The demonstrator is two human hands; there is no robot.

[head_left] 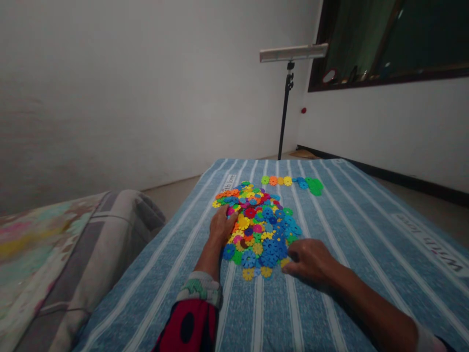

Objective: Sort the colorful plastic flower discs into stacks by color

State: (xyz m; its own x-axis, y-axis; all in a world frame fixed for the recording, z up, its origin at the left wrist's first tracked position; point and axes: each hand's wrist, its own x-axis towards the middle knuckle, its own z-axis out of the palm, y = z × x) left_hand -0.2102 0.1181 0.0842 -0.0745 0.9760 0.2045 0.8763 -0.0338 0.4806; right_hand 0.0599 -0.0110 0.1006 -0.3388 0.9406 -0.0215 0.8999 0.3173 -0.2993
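Observation:
A heap of colourful plastic snowflake discs (250,231), notched round the edge like flowers, lies on the striped blue cloth. My left hand (221,226) rests against the heap's left side, thumb and fingers apart, with no disc visibly held. At the lower right edge of the heap, my right hand (309,259) has its fingers curled and thumb forward around a yellow snowflake disc (285,263). Part of that disc is hidden by the fingers. Beyond the heap lies a row of discs, including an orange disc (273,181), with a green cluster (315,186) at its right end.
The striped cloth (351,234) covers the long surface under the discs. To the left is a draped grey-and-white cover (120,220). A black stand (284,112) carrying a light bar rises past the far end, near the white walls and a dark window (403,39).

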